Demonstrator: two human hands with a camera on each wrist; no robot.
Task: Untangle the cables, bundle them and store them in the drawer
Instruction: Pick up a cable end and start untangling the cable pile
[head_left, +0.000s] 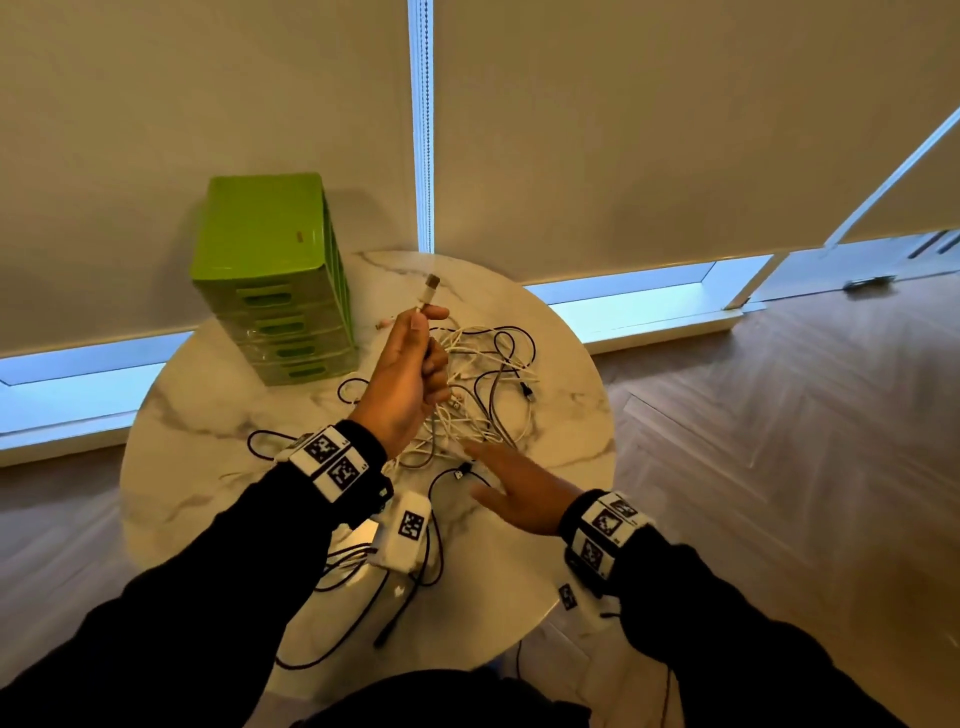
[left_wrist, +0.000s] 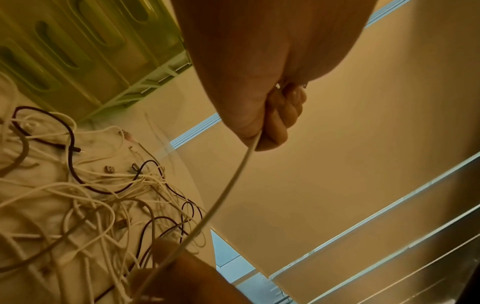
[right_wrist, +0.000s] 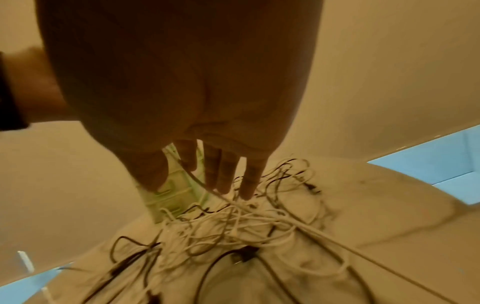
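A tangle of white and black cables (head_left: 478, 384) lies on a round marble table (head_left: 208, 415). My left hand (head_left: 415, 358) is raised above the heap and grips one white cable (left_wrist: 233, 176) in its curled fingers; the cable's USB plug (head_left: 430, 287) sticks up past the thumb. The cable runs taut from the fist down into the cable heap (left_wrist: 91, 205). My right hand (head_left: 511, 486) hovers flat over the near edge of the tangle (right_wrist: 233, 224), fingers (right_wrist: 223, 174) straight and spread, holding nothing. A green drawer unit (head_left: 275, 280) stands at the table's back left, its drawers closed.
Loose black cables (head_left: 374, 597) trail over the table's near edge. Closed roller blinds (head_left: 623, 130) hang right behind the table, with a window sill below them. Wooden floor (head_left: 779, 441) lies to the right.
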